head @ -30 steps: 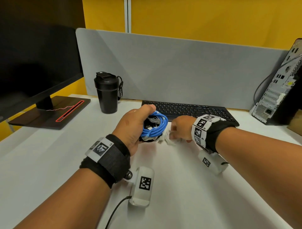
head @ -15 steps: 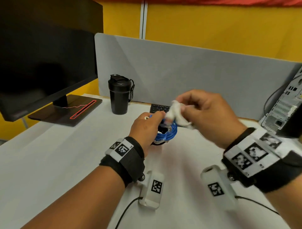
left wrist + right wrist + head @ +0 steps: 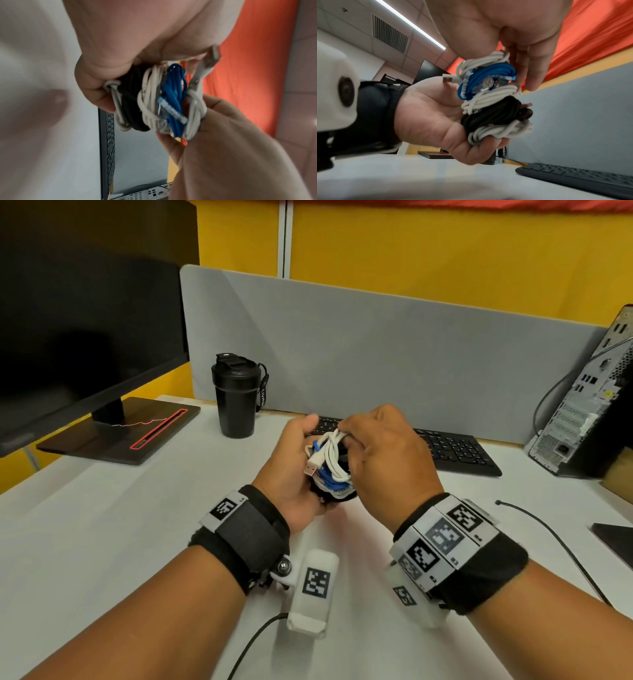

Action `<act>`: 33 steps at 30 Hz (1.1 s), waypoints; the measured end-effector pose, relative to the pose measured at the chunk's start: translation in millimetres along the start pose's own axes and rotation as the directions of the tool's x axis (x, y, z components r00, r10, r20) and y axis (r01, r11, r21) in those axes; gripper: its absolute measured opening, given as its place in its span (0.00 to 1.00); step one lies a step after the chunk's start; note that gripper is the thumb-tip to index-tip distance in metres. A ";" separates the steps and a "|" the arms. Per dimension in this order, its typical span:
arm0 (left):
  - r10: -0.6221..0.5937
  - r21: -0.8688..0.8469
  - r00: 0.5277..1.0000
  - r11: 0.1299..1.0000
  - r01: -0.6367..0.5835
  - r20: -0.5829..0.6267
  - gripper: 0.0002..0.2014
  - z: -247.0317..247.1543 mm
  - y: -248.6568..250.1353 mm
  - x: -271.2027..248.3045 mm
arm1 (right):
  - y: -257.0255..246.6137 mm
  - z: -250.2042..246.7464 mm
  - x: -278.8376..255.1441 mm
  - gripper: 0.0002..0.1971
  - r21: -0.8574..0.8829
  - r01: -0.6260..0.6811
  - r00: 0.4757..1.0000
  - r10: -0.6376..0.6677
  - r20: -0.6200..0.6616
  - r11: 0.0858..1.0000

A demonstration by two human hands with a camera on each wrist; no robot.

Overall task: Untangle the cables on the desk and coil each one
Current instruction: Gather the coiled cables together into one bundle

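White, blue and black cable coils sit stacked side by side in the person's left hand (image 3: 291,474), which is raised above the white desk (image 3: 102,525) in front of the keyboard (image 3: 455,450). The right wrist view shows the stack best: a white coil (image 3: 501,132) lies lowest against the curled little finger, then a black braided coil (image 3: 491,115), another white coil (image 3: 489,97), a blue coil (image 3: 489,77) and on top a white USB cable (image 3: 486,59), its metal plug (image 3: 447,79) jutting toward the left palm. The left fingers wrap round the bundle from below, thumb up. The right hand (image 3: 387,460) comes in from above and its fingertips pinch the top white USB cable against the stack; from the head view the hand covers most of the bundle, so only the white loops, the plug and a sliver of blue show. In the left wrist view the coils are blurred and the palm fills the upper frame, hiding how the thumb lies. Clear connectors show among the blue loops, but which cable each belongs to cannot be told. A black tumbler (image 3: 238,398) stands beyond the hands near the grey divider (image 3: 376,354); the monitor (image 3: 85,320) is cut off at left and the computer tower (image 3: 589,412) at right. A thin black lead (image 3: 555,542) trails over the desk at right.
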State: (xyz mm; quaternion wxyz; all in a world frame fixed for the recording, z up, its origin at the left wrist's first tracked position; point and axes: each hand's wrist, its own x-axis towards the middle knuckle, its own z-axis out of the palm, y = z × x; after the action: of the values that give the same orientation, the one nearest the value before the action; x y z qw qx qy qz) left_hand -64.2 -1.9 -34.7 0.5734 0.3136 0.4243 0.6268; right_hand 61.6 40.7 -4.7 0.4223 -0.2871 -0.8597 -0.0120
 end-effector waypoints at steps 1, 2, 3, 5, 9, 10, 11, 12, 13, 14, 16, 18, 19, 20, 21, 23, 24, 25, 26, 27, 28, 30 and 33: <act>0.001 -0.002 1.000 1.000 -0.001 0.024 0.26 0.8 0.5 -1.5 | 1.2 -0.8 -0.8 0.09 0.008 -0.013 1.000 0.013 0.006 1.000; 0.013 0.010 0.999 1.000 -0.013 0.045 0.26 2.0 0.0 -3.0 | 2.2 -2.0 -1.3 0.09 0.018 -0.027 1.000 0.027 0.005 0.999; 0.031 0.032 0.998 0.999 -0.033 0.063 0.25 3.8 -1.2 -4.3 | 2.9 -3.5 -1.4 0.09 0.027 -0.045 0.999 0.045 0.002 0.999; 0.064 0.083 0.993 0.994 -0.072 0.100 0.23 6.8 -6.2 -5.2 | 4.0 -6.3 -0.7 0.09 0.053 -0.084 0.996 0.084 0.012 0.995; 0.112 0.107 0.982 0.986 -0.129 0.152 0.25 7.7 -14.3 -0.9 | 6.2 -13.1 -2.0 0.12 0.187 -0.158 0.987 0.150 0.053 0.970; 0.121 0.096 0.978 0.986 -0.139 0.172 0.22 7.3 -15.4 0.3 | 7.9 -15.9 -2.5 0.14 0.233 -0.174 0.984 0.160 0.077 0.957; 0.127 0.085 0.973 0.986 -0.146 0.191 0.19 6.7 -15.9 1.4 | 10.9 -20.0 -3.2 0.15 0.296 -0.195 0.978 0.164 0.128 0.935; 0.133 0.072 0.969 0.986 -0.151 0.206 0.17 6.3 -16.5 2.5 | 16.4 -25.9 -4.0 0.17 0.392 -0.222 0.968 0.153 0.198 0.893; 0.139 0.059 0.966 0.986 -0.155 0.217 0.16 5.7 -16.7 3.9 | 24.8 -34.2 -4.7 0.18 0.507 -0.269 0.951 0.143 0.273 0.819; 0.145 0.051 0.964 0.986 -0.160 0.223 0.17 4.9 -16.5 5.6 | 37.8 -43.1 -5.3 0.20 0.595 -0.341 0.929 0.164 0.332 0.728; 0.162 0.071 0.959 0.981 -0.183 0.231 0.19 3.5 -14.9 7.4 | 78.2 -60.6 -1.8 0.22 0.543 -0.509 0.858 0.344 0.381 0.668; 0.171 0.122 0.954 0.971 -0.206 0.248 0.20 2.7 -14.2 7.2 | 131.1 -79.7 0.7 0.16 -0.019 -0.589 0.740 0.549 0.387 0.808; 0.173 0.146 0.951 0.966 -0.215 0.257 0.20 3.2 -14.0 6.1 | 157.0 -89.3 -1.9 0.14 -0.403 -0.495 0.661 0.634 0.401 0.770; 0.176 0.165 0.946 0.960 -0.225 0.271 0.19 4.9 -13.7 4.6 | 178.8 -97.3 -8.8 0.14 -0.683 -0.338 0.567 0.719 0.402 0.648; 0.177 0.180 0.941 0.955 -0.235 0.288 0.18 7.5 -13.3 2.9 | 195.3 -103.3 -19.0 0.14 -0.831 -0.205 0.442 0.806 0.394 0.518; 0.178 0.199 0.929 0.947 -0.252 0.326 0.16 13.2 -11.5 -1.6 | 216.0 -108.7 -38.6 0.11 -0.901 -0.087 0.285 0.877 0.387 0.425; 0.178 0.205 0.922 0.944 -0.259 0.345 0.15 16.1 -10.3 -4.1 | 217.9 -108.3 -46.1 0.12 -0.906 -0.093 0.254 0.890 0.380 0.413; 0.176 0.210 0.915 0.941 -0.264 0.362 0.14 18.2 -8.8 -7.0 | 216.8 -106.2 -50.3 0.12 -0.911 -0.090 0.239 0.896 0.373 0.403; 0.174 0.213 0.911 0.940 -0.267 0.373 0.13 19.7 -7.5 -9.8 | 215.4 -103.2 -52.0 0.12 -0.915 -0.055 0.244 0.894 0.376 0.400; 0.172 0.215 0.909 0.939 -0.268 0.380 0.12 20.5 -6.3 -12.3 | 214.0 -98.9 -52.3 0.13 -0.914 -0.012 0.253 0.885 0.390 0.406; 0.171 0.215 0.908 0.939 -0.267 0.383 0.11 21.3 -5.2 -14.4 | 210.3 -94.0 -50.1 0.13 -0.902 0.009 0.253 0.872 0.419 0.431; 0.171 0.214 0.906 0.939 -0.269 0.387 0.11 22.6 -3.2 -18.2 | 201.0 -87.7 -45.0 0.09 -0.849 -0.068 0.257 0.832 0.492 0.524; 0.189 0.191 0.903 0.941 -0.278 0.385 0.10 24.4 -0.2 -21.2 | 176.1 -82.7 -26.7 0.09 -0.395 -0.681 0.351 0.748 0.564 0.617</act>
State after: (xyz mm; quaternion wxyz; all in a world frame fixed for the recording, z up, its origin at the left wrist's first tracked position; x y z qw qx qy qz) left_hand -39.5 -18.6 -22.0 0.5192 0.5397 0.3438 0.5665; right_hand 222.5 153.1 -10.2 0.0225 -0.6333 -0.7353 0.2402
